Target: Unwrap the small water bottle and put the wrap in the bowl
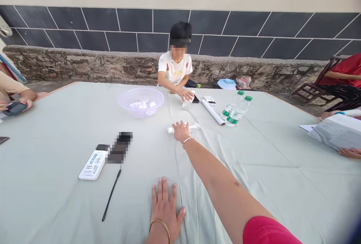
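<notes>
My right hand reaches out to the middle of the table, its fingers over a clear plastic bottle that lies on its side. Part of the bottle is hidden under the palm. Near the front, my left hand rests flat on the grey tablecloth, fingers spread and holding nothing. Across the table a person's hand is on another clear bottle, which tilts. To their side stands a translucent purple basin with white, crumpled-looking pieces inside.
Two green-capped water bottles stand right of a white roll. A white power bank-like device and a blurred dark phone-like item with a strap lie on the left. Other people sit at both sides; one holds papers.
</notes>
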`<state>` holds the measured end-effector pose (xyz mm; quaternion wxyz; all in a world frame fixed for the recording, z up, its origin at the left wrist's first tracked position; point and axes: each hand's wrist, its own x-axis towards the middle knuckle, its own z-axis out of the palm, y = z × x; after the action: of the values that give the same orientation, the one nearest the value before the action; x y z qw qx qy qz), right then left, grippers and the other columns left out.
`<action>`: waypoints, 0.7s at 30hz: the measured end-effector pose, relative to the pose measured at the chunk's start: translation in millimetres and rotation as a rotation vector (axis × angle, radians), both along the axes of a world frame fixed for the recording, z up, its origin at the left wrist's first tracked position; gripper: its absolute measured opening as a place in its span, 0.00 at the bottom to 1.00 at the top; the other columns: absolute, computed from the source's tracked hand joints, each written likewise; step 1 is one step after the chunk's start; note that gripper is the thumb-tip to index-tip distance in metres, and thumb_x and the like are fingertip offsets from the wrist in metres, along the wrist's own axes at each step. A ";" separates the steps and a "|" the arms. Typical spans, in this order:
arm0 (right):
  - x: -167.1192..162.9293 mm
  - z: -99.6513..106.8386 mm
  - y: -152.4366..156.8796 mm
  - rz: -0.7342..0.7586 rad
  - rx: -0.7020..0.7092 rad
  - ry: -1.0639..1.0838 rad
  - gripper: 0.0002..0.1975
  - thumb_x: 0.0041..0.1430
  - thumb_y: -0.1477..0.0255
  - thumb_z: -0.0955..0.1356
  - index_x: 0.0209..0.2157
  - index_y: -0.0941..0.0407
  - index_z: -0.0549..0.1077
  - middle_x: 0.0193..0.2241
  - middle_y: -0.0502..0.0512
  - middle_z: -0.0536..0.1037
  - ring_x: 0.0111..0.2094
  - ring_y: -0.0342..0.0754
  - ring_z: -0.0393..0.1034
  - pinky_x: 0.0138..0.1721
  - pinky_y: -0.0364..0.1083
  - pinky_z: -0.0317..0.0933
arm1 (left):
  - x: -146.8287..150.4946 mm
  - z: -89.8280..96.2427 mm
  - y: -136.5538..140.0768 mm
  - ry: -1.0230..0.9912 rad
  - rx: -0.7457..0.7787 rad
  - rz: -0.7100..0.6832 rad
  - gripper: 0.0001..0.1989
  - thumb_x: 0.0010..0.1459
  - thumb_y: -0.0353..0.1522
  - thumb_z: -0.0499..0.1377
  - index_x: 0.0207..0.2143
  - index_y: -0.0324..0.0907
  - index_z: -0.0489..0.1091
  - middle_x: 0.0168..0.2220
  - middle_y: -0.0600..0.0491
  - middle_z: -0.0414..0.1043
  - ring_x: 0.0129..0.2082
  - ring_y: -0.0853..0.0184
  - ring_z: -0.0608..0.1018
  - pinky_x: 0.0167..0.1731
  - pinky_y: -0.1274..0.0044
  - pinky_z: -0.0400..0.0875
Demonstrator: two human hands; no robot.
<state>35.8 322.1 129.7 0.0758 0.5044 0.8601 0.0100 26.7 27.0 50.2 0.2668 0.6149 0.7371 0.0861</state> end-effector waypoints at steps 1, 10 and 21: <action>-2.9 -0.8 5.9 -0.001 -0.008 -0.007 0.30 0.56 0.81 0.63 0.61 0.54 0.61 0.62 0.64 0.61 0.65 0.64 0.46 0.60 0.68 0.36 | 0.3 -0.4 0.3 -0.008 0.003 0.001 0.38 0.60 0.51 0.44 0.68 0.45 0.44 0.71 0.46 0.30 0.69 0.50 0.31 0.64 0.51 0.25; 34.8 -8.5 -86.2 0.201 0.042 0.083 0.22 0.59 0.79 0.61 0.53 0.50 0.68 0.59 0.59 0.64 0.63 0.58 0.48 0.56 0.56 0.51 | -4.8 -9.7 -5.2 -0.136 0.127 0.101 0.34 0.59 0.43 0.49 0.66 0.42 0.51 0.70 0.45 0.36 0.70 0.54 0.40 0.66 0.57 0.31; 111.8 26.0 -192.7 -0.151 -0.808 1.374 0.16 0.52 0.57 0.66 0.31 0.57 0.69 0.28 0.52 0.74 0.31 0.47 0.69 0.36 0.47 0.64 | -25.7 65.5 1.7 -1.349 0.116 0.214 0.29 0.56 0.50 0.57 0.55 0.42 0.67 0.57 0.43 0.68 0.59 0.54 0.67 0.57 0.64 0.62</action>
<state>147.6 129.4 155.6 -0.2935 0.3881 0.6151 -0.6205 1.0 28.8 115.7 0.6242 0.3640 0.4603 0.5157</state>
